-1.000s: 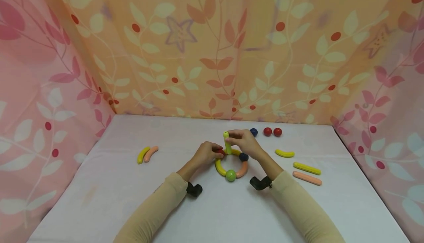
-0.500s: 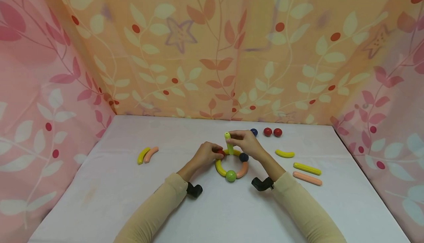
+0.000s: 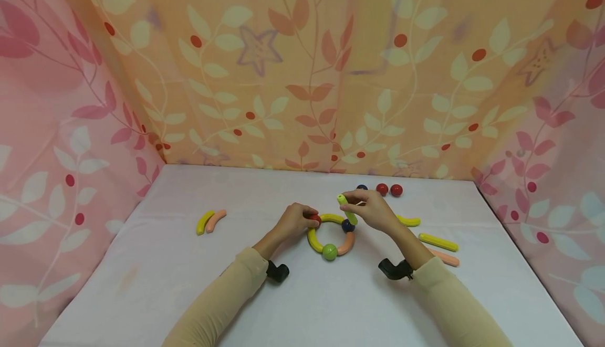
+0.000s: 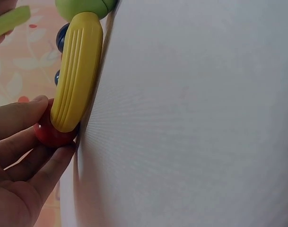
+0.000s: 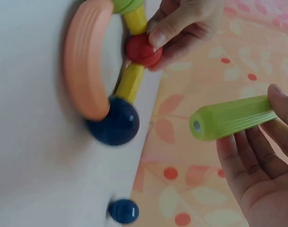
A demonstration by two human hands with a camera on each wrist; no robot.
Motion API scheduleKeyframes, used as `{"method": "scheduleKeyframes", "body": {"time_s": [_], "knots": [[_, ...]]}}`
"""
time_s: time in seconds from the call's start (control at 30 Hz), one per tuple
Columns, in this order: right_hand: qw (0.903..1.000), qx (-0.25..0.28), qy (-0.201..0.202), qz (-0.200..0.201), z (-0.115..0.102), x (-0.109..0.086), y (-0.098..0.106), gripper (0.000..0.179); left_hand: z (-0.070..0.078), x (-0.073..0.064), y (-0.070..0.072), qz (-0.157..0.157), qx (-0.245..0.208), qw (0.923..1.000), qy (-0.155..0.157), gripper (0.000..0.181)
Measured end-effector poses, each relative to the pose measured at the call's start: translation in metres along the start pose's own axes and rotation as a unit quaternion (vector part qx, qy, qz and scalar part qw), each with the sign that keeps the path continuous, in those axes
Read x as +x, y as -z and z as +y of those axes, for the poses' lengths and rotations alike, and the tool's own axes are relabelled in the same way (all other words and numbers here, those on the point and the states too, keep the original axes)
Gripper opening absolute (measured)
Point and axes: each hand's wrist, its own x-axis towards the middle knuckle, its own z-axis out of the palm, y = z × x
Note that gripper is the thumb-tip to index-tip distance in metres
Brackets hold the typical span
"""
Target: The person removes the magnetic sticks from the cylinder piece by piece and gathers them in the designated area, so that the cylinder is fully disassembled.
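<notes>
A ring of curved rods and balls lies on the white table. My left hand (image 3: 293, 220) pinches its red ball (image 5: 143, 49) between thumb and fingers. From that ball one yellow curved rod (image 4: 78, 71) runs to the green ball (image 3: 329, 252), and another to the dark blue ball (image 5: 114, 122). An orange curved rod (image 5: 87, 59) joins the blue and green balls. Above the ring's right side, my right hand (image 3: 375, 211) holds a straight light green magnetic rod (image 5: 233, 118), tilted. Its lower end, with a round metal magnet, is apart from the blue ball in the right wrist view.
Yellow (image 3: 205, 222) and orange (image 3: 216, 221) curved rods lie at left. Behind the right hand are two red balls (image 3: 382, 189) and a blue ball (image 3: 362, 187). At right lie a yellow curved rod (image 3: 410, 221), a yellow straight rod (image 3: 438, 242) and an orange rod (image 3: 446, 259).
My right hand has moved right with the green rod, from above the ring's back yellow rod to near the blue ball; the rod now leans more. The left hand stays on the red ball.
</notes>
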Motion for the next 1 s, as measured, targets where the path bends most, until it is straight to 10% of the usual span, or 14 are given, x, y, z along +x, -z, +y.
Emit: {"method": "scheduleKeyframes", "body": {"time_s": [0.5, 1.0], "knots": [[0.9948, -0.092, -0.044, 0.008, 0.015, -0.058, 0.039, 0.033, -0.006, 0.004, -0.002, -0.003, -0.013, 0.9999, 0.007, 0.033], [0.9651, -0.255, -0.05, -0.035, 0.053, -0.118, 0.057, 0.022, -0.005, 0.004, -0.002, 0.0, -0.008, 0.9999, 0.008, 0.032]]}}
